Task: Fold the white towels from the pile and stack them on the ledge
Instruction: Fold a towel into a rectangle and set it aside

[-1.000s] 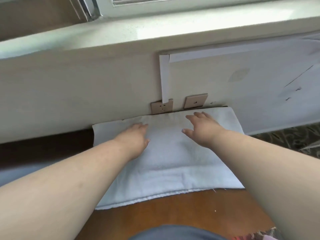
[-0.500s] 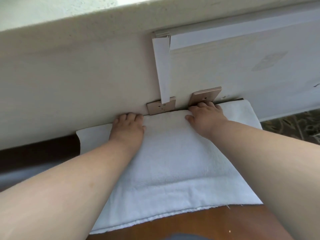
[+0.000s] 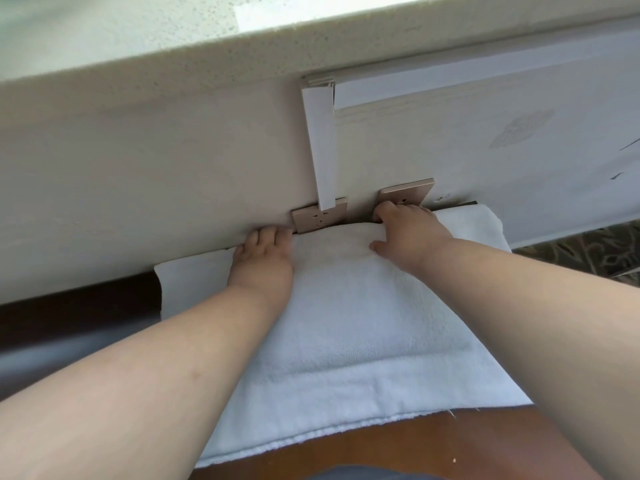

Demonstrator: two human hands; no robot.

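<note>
Two gold-toned wall sockets (image 3: 319, 215) sit side by side low on the cream wall (image 3: 138, 174), a white strip (image 3: 320, 147) hanging over the left one, above a brown wooden tabletop (image 3: 433, 445).

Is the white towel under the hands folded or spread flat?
Folded: the white towel shows a second layer edge along its near side.

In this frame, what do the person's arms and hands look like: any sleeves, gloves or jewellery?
Both forearms are bare as far as the frame shows, with no sleeves. The left hand and right hand wear no gloves, and no rings, watch or bracelet are visible.
</note>
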